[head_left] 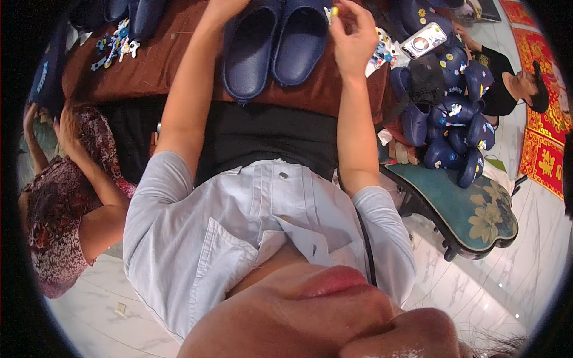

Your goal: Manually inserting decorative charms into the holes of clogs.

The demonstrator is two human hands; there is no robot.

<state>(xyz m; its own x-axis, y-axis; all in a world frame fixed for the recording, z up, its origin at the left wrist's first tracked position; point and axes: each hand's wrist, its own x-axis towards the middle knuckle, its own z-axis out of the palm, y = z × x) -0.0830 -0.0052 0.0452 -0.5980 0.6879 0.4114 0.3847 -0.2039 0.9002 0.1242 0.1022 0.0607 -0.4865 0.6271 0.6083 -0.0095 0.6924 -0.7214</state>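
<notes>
Two navy foam clogs [248, 62] lie side by side on the brown cloth [161, 71] in front of me, heels toward me. At the upper edge of the view, my left hand [228, 7] is beside the left clog; its fingers are cut off by the frame. To the right of the right clog [300, 51], my right hand [357, 45] is closed in a pinch. A small yellow piece [335, 11] shows at its fingertips, too small to name exactly. Small colourful shoe charms [385, 49] lie just right of that hand.
More charms [116, 46] and dark clogs lie at the left. A lit phone [424, 40] rests at the right beside a heap of charm-decorated navy clogs [453, 110]. Below the heap stands a green floral-topped stool [459, 206]. One person [71, 197] works at left, another [498, 71] at far right.
</notes>
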